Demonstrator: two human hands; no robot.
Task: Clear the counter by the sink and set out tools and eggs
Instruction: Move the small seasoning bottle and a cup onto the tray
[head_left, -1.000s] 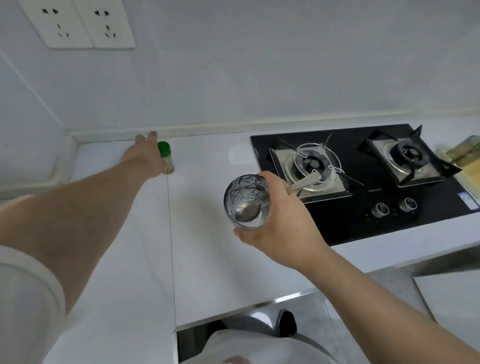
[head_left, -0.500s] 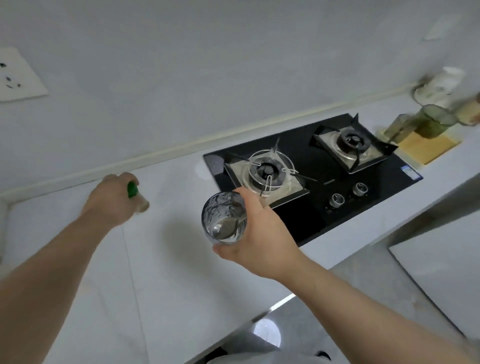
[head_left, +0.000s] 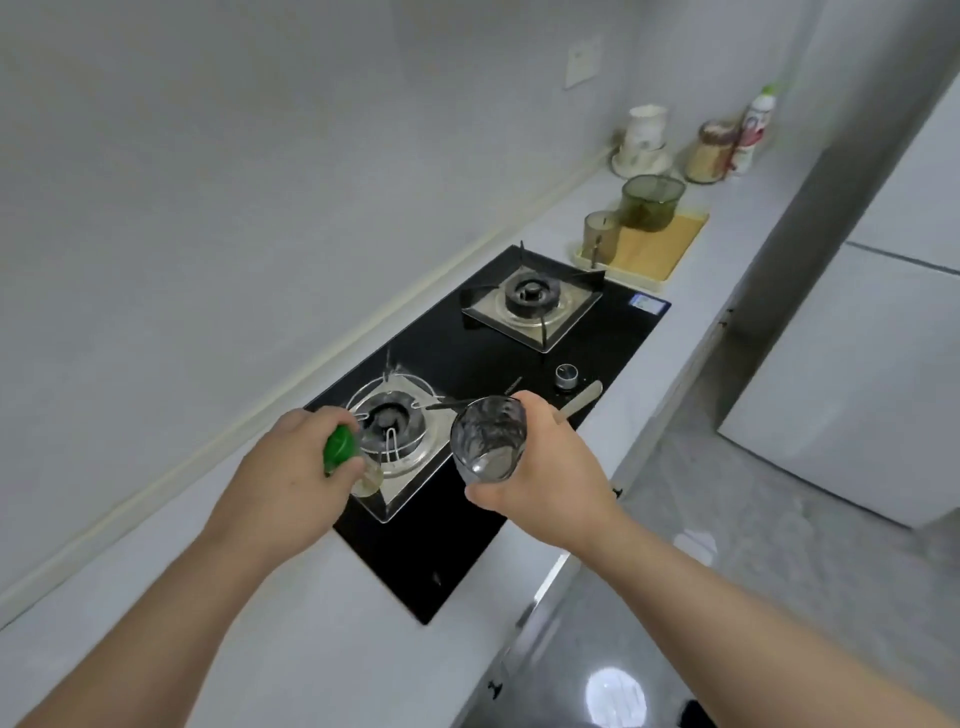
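1. A small clear bottle (head_left: 340, 453) with a green cap was in the left grip (head_left: 291, 483), the fingers curled round its cap and neck. It hung tilted in the air over the near corner of the hob (head_left: 467, 525), just in front of the near burner (head_left: 392, 418).
2. A clear drinking glass (head_left: 488, 439) was in the right grip (head_left: 545, 467), fingers and thumb wrapped round its side. It was tipped so that its mouth faced the camera, and it was held over the front edge of the hob, near the bottle but not touching it.
3. A spoon (head_left: 584, 399) sat inside the glass, and its pale handle stuck out past the fingers toward the one knob (head_left: 566, 375) that showed.
4. The black glass hob was set into a white worktop (head_left: 260, 597), with a second burner (head_left: 530, 301) at its far end.
5. Just beyond the hob lay a yellow tray (head_left: 657, 254), which carried a green-tinted glass bowl (head_left: 652, 200) and a brownish cup (head_left: 601, 236) just beside it.
6. Farther along, by the wall, stood a white cup (head_left: 644, 132) on a saucer, a jar (head_left: 711, 153) and a white bottle with a green top (head_left: 753, 130), all close together.
7. A pale plate (head_left: 582, 65) was fixed to the wall above, and a white cabinet front (head_left: 857, 364) stood to the right on a grey floor (head_left: 727, 519).
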